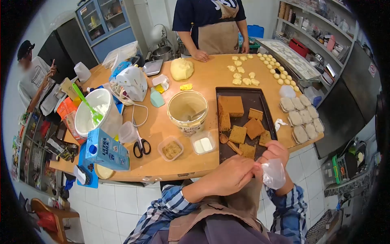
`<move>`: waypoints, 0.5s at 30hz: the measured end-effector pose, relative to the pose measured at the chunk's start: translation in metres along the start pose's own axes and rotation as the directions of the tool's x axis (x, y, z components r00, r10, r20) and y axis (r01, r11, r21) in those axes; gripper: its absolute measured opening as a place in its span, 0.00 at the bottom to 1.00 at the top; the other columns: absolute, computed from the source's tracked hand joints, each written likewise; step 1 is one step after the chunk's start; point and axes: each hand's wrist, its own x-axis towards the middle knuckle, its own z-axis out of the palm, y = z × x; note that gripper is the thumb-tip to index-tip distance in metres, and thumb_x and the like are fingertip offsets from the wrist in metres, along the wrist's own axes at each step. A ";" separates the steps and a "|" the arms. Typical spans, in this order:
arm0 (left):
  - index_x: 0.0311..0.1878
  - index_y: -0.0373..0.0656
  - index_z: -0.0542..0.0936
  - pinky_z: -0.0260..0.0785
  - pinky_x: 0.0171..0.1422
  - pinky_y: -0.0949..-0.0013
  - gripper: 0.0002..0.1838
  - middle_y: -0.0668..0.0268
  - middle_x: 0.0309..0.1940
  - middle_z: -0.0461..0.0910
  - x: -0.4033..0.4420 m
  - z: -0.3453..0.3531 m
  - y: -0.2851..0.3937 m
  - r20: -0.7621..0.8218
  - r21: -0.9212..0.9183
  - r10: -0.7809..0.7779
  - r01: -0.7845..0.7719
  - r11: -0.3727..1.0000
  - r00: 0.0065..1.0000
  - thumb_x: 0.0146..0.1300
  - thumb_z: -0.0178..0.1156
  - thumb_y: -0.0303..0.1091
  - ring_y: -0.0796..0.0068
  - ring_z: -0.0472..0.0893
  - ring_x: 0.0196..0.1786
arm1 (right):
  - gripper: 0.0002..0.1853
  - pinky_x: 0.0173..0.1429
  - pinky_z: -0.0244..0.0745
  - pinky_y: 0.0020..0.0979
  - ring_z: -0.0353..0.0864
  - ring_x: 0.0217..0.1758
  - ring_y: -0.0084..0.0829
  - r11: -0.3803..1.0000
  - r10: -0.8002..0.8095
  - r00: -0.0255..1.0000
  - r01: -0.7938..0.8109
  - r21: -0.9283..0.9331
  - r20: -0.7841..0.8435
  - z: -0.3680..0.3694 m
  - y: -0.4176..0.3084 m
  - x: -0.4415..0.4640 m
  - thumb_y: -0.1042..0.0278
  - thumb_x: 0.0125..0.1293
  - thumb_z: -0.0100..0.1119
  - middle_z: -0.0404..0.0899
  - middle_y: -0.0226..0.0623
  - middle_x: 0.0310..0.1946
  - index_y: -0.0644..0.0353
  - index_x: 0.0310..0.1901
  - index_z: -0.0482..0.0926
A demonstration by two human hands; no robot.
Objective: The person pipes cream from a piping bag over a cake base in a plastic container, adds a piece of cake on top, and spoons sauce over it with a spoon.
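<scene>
Both my hands meet over the front edge of a dark baking tray (266, 97) that holds cut pieces of brown cake (230, 105). A small translucent plastic bag (274, 174) with something white inside is pinched between my left hand (232, 175) and my right hand (276, 155). The bag hangs to the right of my fingers. Left of the tray stands an open tub (187, 110) with a spoon handle inside. Two small containers, one with a brown crumbly filling (172, 150) and one with white blocks (203, 144), sit in front of the tub.
Black scissors (141, 147), a milk carton (107, 150) and a white bucket (98, 112) with a green spatula stand on the left. Dough (181, 69) and small dough balls (280, 73) lie farther back. A person (217, 28) stands across the table; another person (38, 77) is far left.
</scene>
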 end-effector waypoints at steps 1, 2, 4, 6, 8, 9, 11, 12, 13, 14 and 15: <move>0.36 0.36 0.74 0.64 0.44 0.55 0.07 0.54 0.29 0.73 0.000 0.000 0.000 0.002 0.014 0.012 -0.012 1.000 1.000 0.52 0.52 0.23 0.49 0.72 0.35 | 0.17 0.28 0.69 0.33 0.63 0.18 0.34 0.998 -0.048 0.996 0.046 -0.033 -0.075 0.004 0.002 0.002 0.62 0.43 0.64 0.56 0.32 0.13 0.55 0.12 0.63; 0.36 0.36 0.73 0.64 0.43 0.55 0.07 0.55 0.28 0.73 0.000 0.001 -0.001 0.005 0.027 0.025 -0.026 0.999 1.000 0.52 0.52 0.22 0.49 0.72 0.34 | 0.16 0.29 0.69 0.33 0.63 0.18 0.34 0.996 -0.077 0.995 0.074 -0.041 -0.058 0.003 0.003 0.002 0.62 0.40 0.63 0.56 0.32 0.13 0.55 0.12 0.63; 0.36 0.36 0.73 0.64 0.43 0.55 0.07 0.55 0.27 0.72 0.002 0.002 -0.002 0.002 0.065 0.043 -0.043 0.997 0.999 0.52 0.52 0.22 0.50 0.72 0.33 | 0.15 0.29 0.70 0.33 0.64 0.18 0.35 0.990 -0.131 0.991 0.130 -0.055 -0.027 -0.003 0.006 0.001 0.62 0.35 0.62 0.57 0.32 0.13 0.56 0.12 0.63; 0.35 0.36 0.72 0.64 0.43 0.56 0.06 0.56 0.26 0.72 0.002 0.005 -0.002 -0.009 0.111 0.049 -0.047 0.993 0.999 0.52 0.52 0.22 0.51 0.72 0.32 | 0.14 0.29 0.70 0.34 0.64 0.18 0.35 0.995 -0.091 0.995 0.090 -0.034 -0.027 -0.003 0.015 -0.008 0.63 0.29 0.59 0.57 0.33 0.13 0.56 0.12 0.63; 0.33 0.37 0.71 0.63 0.43 0.56 0.04 0.56 0.26 0.72 0.001 0.011 -0.004 -0.035 0.127 0.055 -0.050 0.991 0.998 0.54 0.52 0.25 0.51 0.73 0.33 | 0.13 0.29 0.71 0.35 0.63 0.18 0.35 0.994 -0.105 0.994 0.105 -0.023 -0.024 -0.004 0.019 -0.008 0.63 0.24 0.55 0.57 0.34 0.13 0.57 0.11 0.62; 0.32 0.37 0.70 0.63 0.43 0.57 0.04 0.56 0.26 0.72 0.001 0.012 -0.006 -0.048 0.137 0.062 -0.055 0.989 0.997 0.55 0.52 0.27 0.52 0.73 0.33 | 0.13 0.29 0.72 0.35 0.63 0.18 0.35 0.990 -0.139 0.990 0.139 -0.022 -0.024 -0.008 0.019 -0.003 0.62 0.23 0.53 0.57 0.34 0.13 0.58 0.11 0.62; 0.31 0.37 0.70 0.63 0.43 0.56 0.04 0.55 0.25 0.71 0.000 0.014 -0.006 -0.053 0.136 0.045 -0.037 0.990 0.998 0.55 0.52 0.27 0.52 0.73 0.33 | 0.10 0.30 0.73 0.36 0.62 0.17 0.35 0.986 -0.169 0.985 0.168 -0.016 -0.040 -0.009 0.022 -0.002 0.68 0.27 0.53 0.57 0.33 0.12 0.58 0.11 0.61; 0.31 0.37 0.70 0.63 0.44 0.56 0.04 0.55 0.24 0.71 -0.001 0.015 -0.005 -0.054 0.135 0.036 -0.029 0.990 0.998 0.55 0.52 0.27 0.52 0.73 0.33 | 0.10 0.31 0.74 0.37 0.61 0.17 0.34 0.987 -0.162 0.985 0.162 -0.010 -0.056 -0.007 0.025 -0.004 0.73 0.32 0.55 0.56 0.33 0.12 0.58 0.11 0.61; 0.31 0.37 0.70 0.64 0.44 0.56 0.04 0.55 0.24 0.71 -0.002 0.016 -0.005 -0.056 0.133 0.027 -0.019 0.991 0.998 0.55 0.52 0.27 0.52 0.74 0.33 | 0.13 0.32 0.75 0.37 0.59 0.16 0.33 0.988 -0.157 0.985 0.157 -0.006 -0.071 -0.006 0.026 -0.006 0.79 0.38 0.56 0.55 0.32 0.12 0.57 0.11 0.60; 0.31 0.37 0.70 0.64 0.44 0.56 0.03 0.55 0.24 0.71 -0.003 0.016 -0.005 -0.058 0.131 0.017 -0.010 0.991 0.998 0.56 0.52 0.27 0.52 0.74 0.33 | 0.13 0.32 0.75 0.37 0.60 0.16 0.33 0.988 -0.157 0.984 0.156 -0.014 -0.089 -0.006 0.026 -0.006 0.79 0.38 0.56 0.55 0.32 0.12 0.58 0.12 0.60; 0.31 0.37 0.70 0.64 0.44 0.56 0.03 0.55 0.24 0.71 -0.004 0.016 -0.006 -0.059 0.131 0.009 -0.001 0.991 0.998 0.56 0.52 0.27 0.52 0.74 0.33 | 0.13 0.32 0.75 0.37 0.60 0.16 0.34 0.988 -0.156 0.982 0.155 -0.023 -0.108 -0.005 0.024 -0.005 0.79 0.38 0.56 0.56 0.32 0.12 0.58 0.12 0.60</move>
